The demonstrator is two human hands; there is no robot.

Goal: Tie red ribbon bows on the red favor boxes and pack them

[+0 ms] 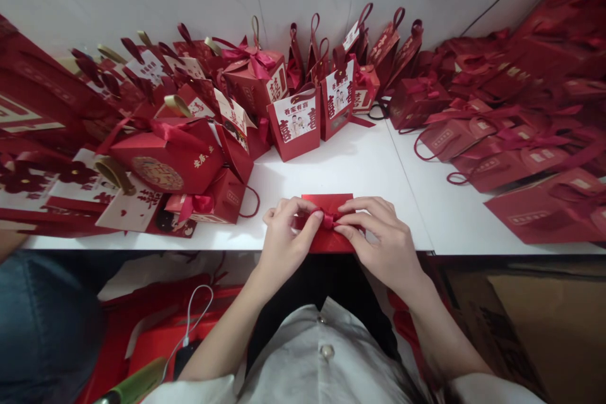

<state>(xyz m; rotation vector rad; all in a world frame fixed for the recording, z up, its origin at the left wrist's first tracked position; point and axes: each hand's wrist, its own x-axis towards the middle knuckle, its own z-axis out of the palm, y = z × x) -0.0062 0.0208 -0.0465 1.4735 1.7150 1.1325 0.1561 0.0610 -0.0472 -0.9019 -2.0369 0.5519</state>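
White table (360, 167), two hands (284, 237), one red box (327, 203)

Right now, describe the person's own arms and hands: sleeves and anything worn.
Left hand and right hand are bare: no gloves, rings, watch or bracelet show. Forearms are uncovered to the elbows, where white sleeves begin, part of a white buttoned shirt.

Bright, even light; sharp centre, edges warped.
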